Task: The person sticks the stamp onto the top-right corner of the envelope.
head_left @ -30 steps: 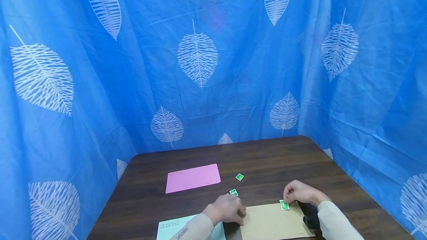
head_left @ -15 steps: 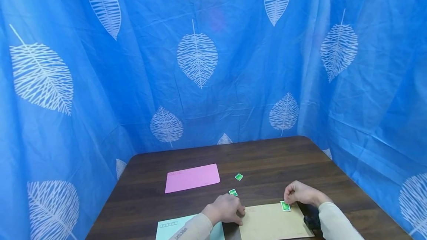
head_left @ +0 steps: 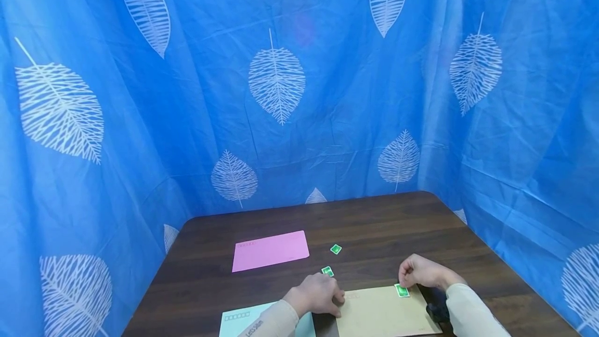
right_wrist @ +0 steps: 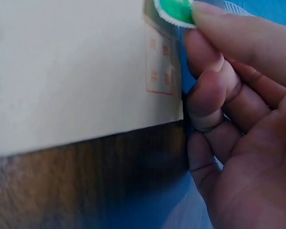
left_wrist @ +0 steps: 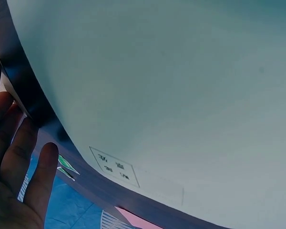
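Observation:
My right hand (head_left: 423, 270) pinches a green postage stamp (head_left: 401, 290) with a white border between thumb and fingers. The stamp lies over the far right corner of a tan envelope (head_left: 379, 313). Up close in the right wrist view, the stamp (right_wrist: 174, 9) sits by a red printed box at that corner, the other fingers curled beside the edge. My left hand (head_left: 314, 293) rests its fingertips at the tan envelope's left edge. In the left wrist view its fingers (left_wrist: 20, 152) are fairly straight, beside a mint green envelope (left_wrist: 157, 86) that fills most of that view.
Two more green stamps lie on the dark wood table (head_left: 374, 222): one stamp (head_left: 336, 249) farther back, another stamp (head_left: 327, 271) just beyond my left hand. A pink envelope (head_left: 270, 251) lies at the back left. Blue curtain (head_left: 327, 118) with white leaves surrounds the table.
The stamp in my right hand has shifted slightly right and toward me over the envelope's corner. My left hand stays in place.

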The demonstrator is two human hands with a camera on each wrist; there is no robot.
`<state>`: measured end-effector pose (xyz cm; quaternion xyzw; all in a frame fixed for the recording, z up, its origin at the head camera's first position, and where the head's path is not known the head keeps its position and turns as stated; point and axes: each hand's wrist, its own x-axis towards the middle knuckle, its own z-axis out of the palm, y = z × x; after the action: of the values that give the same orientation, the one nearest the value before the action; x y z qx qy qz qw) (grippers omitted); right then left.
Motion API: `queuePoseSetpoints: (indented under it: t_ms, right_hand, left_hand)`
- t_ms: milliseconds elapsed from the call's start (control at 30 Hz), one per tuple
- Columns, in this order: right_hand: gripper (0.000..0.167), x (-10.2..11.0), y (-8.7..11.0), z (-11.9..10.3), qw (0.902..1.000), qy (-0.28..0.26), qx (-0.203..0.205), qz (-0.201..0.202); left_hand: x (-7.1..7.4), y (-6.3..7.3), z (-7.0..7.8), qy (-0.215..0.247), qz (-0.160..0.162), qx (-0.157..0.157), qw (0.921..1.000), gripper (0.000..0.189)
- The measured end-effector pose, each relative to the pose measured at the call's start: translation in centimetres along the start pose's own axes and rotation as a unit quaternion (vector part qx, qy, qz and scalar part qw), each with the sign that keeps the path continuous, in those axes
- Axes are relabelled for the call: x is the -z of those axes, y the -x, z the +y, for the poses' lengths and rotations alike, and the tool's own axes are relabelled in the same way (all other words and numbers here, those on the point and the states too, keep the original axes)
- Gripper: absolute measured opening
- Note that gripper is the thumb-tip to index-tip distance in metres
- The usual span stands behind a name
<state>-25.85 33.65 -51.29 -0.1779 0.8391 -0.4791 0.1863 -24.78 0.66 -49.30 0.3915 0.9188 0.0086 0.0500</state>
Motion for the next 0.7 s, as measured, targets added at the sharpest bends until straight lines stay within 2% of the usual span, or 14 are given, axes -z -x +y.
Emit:
queuePoseSetpoints:
  t_ms: [133, 367, 700]
  right_hand:
    - [0.003, -0.2, 0.0, 0.0, 0.9999, 0.009, 0.002, 0.005]
    - [0.006, -0.5, 0.1, -0.5, 0.9986, 0.037, -0.014, 0.036]
    - [0.012, -1.2, 0.0, -0.2, 0.9942, 0.085, -0.012, 0.065]
  left_hand:
    - [0.1, 0.0, 0.0, -0.002, -0.001, -0.005, 1.0, 0.028]
    - [0.1, -0.2, 0.0, 0.008, -0.004, 0.0, 1.0, 0.028]
    - [-0.1, -0.2, 0.0, 0.01, -0.007, 0.003, 0.9999, 0.029]
